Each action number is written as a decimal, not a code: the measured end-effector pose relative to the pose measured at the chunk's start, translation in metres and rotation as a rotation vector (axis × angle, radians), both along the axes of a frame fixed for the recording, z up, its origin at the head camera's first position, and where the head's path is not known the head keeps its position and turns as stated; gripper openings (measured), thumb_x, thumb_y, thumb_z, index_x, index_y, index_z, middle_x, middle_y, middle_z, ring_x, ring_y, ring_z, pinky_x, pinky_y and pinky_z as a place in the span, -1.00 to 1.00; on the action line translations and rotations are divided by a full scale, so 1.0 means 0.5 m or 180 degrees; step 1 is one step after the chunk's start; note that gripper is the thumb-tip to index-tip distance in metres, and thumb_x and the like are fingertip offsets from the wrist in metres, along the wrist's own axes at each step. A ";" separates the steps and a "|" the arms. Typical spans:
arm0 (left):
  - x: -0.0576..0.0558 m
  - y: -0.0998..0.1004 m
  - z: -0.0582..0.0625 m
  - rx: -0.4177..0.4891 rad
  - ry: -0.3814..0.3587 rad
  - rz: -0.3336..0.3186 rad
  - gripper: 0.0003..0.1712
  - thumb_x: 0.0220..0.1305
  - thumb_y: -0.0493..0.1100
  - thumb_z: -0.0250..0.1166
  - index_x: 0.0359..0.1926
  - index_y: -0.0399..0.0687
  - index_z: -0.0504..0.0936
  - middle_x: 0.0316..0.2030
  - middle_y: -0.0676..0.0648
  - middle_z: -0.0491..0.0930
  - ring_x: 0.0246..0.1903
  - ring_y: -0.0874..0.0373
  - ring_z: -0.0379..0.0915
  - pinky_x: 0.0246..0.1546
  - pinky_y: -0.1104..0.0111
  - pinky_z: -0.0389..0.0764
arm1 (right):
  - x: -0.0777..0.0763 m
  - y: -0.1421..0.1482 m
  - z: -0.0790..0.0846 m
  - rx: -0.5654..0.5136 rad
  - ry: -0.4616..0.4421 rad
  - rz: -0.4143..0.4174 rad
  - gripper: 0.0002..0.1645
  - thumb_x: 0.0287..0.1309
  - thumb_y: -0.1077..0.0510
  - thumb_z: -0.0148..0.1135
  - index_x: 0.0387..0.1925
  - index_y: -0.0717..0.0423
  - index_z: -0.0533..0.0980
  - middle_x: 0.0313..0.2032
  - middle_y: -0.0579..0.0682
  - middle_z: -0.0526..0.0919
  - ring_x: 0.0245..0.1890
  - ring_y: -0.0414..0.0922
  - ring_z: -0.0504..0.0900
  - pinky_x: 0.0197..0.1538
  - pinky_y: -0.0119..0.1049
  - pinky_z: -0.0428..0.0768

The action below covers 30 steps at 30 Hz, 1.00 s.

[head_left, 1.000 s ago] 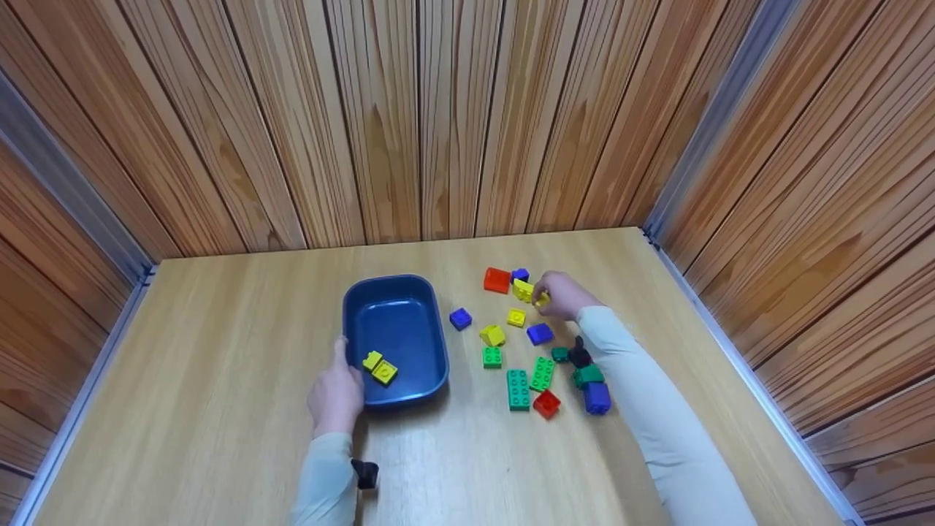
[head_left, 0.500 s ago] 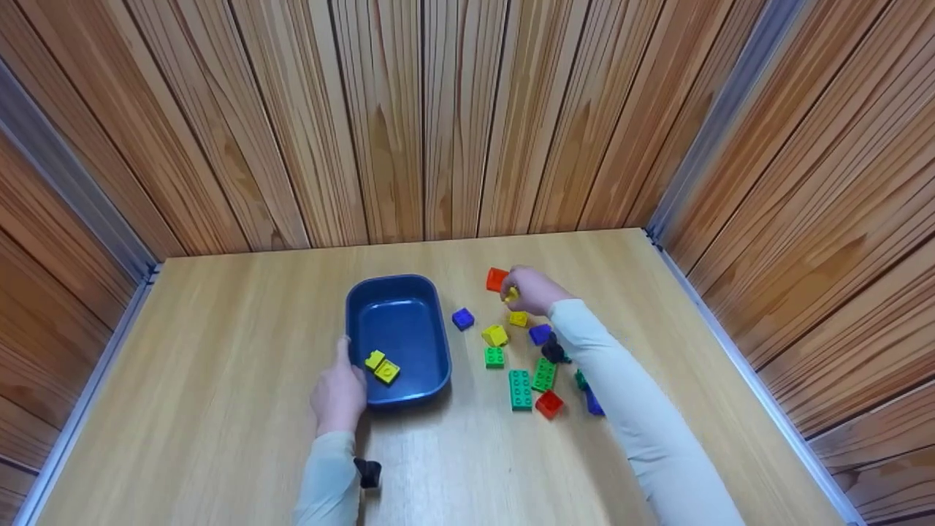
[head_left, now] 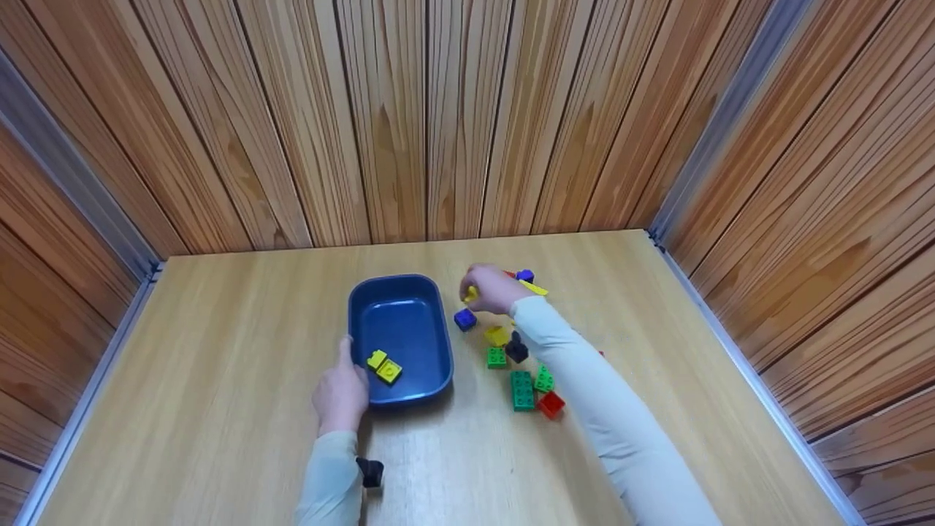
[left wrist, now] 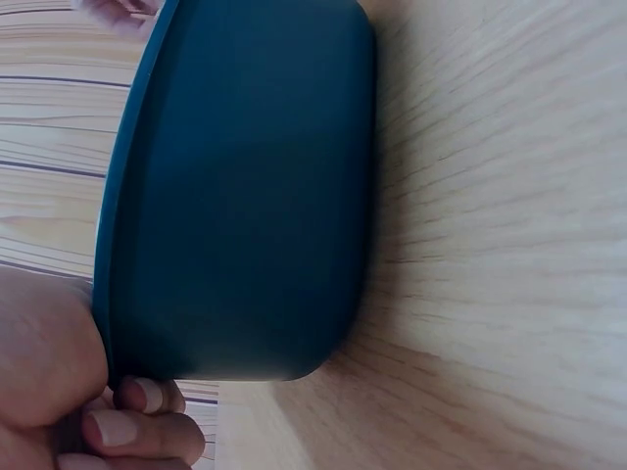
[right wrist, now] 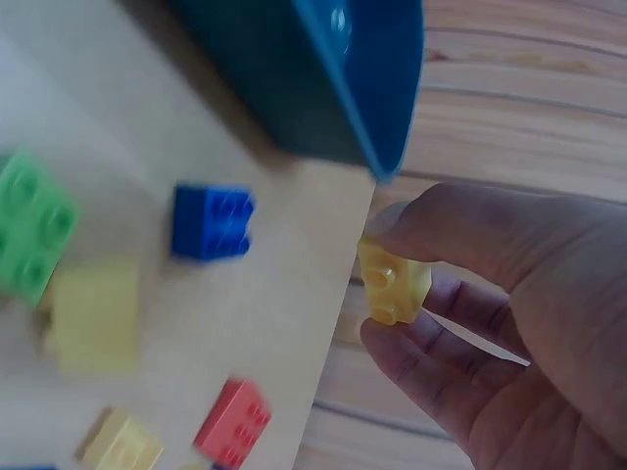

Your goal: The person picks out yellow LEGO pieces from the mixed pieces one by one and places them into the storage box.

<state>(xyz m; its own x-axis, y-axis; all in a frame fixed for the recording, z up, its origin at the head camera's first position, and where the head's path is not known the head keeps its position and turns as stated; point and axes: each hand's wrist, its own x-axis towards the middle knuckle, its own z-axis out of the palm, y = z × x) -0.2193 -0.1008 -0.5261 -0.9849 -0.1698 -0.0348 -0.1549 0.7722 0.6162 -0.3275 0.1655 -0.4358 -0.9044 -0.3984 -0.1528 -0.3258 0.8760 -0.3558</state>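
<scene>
Right hand [head_left: 495,289] pinches yellow brick [right wrist: 394,284] near blue tray [head_left: 405,332]; left hand [head_left: 341,394] grips tray's rim

Tray [head_left: 402,329] on the table [head_left: 219,365], left of the loose bricks [head_left: 497,357]! Two bricks [head_left: 389,372] sit in its near left part, left hand [head_left: 341,394] at its left rim, right hand [head_left: 492,289] and held brick [head_left: 471,294] just beyond the right rim.

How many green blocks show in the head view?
3: a small green block beyond and left of a long green block, and a third green block beside the long one, partly behind the right sleeve. The sleeve may hide more.
</scene>
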 end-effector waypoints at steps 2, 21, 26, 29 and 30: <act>0.000 -0.001 -0.001 0.0022 0.0000 0.0002 -0.34 0.38 -0.23 0.05 0.45 0.04 0.07 -0.63 -0.09 0.38 -0.62 0.00 0.33 -0.54 0.23 0.32 | -0.003 -0.022 0.000 0.0013 0.0029 0.0053 -0.84 0.10 0.23 0.32 -0.23 0.08 0.64 -0.14 0.00 0.52 -0.18 -0.09 0.50 -0.08 -0.25 0.52; -0.003 0.002 0.001 0.0082 -0.0106 -0.0008 -0.31 0.39 -0.20 0.06 0.47 0.05 0.04 -0.59 -0.09 0.41 -0.59 0.01 0.34 -0.49 0.23 0.34 | 0.014 -0.180 -0.032 0.0033 -0.0067 0.0376 -0.81 0.10 0.22 0.35 -0.20 0.04 0.68 -0.18 -0.05 0.50 -0.20 -0.14 0.45 -0.16 -0.36 0.54; -0.003 -0.001 0.002 0.0097 -0.0131 -0.0054 -0.30 0.39 -0.20 0.05 0.47 0.03 0.02 -0.57 -0.09 0.41 -0.57 0.01 0.35 -0.46 0.23 0.37 | 0.024 -0.198 -0.047 0.0041 -0.0101 0.0330 -0.81 0.10 0.21 0.35 -0.20 0.05 0.68 -0.21 -0.10 0.48 -0.19 -0.15 0.43 -0.11 -0.32 0.54; -0.002 -0.002 0.001 0.0123 -0.0153 -0.0043 -0.29 0.39 -0.21 0.06 0.48 0.02 0.01 -0.56 -0.09 0.40 -0.57 0.01 0.35 -0.44 0.24 0.38 | 0.024 -0.209 -0.061 0.0055 -0.0122 0.0317 -0.82 0.10 0.21 0.35 -0.20 0.04 0.67 -0.23 -0.13 0.46 -0.18 -0.16 0.43 -0.08 -0.30 0.53; -0.002 -0.003 0.001 0.0124 -0.0155 -0.0039 -0.29 0.39 -0.21 0.06 0.48 0.02 0.01 -0.57 -0.09 0.40 -0.57 0.01 0.35 -0.44 0.24 0.38 | 0.023 -0.212 -0.066 0.0075 -0.0116 0.0334 -0.82 0.10 0.21 0.35 -0.21 0.05 0.67 -0.23 -0.12 0.47 -0.18 -0.16 0.44 -0.07 -0.30 0.52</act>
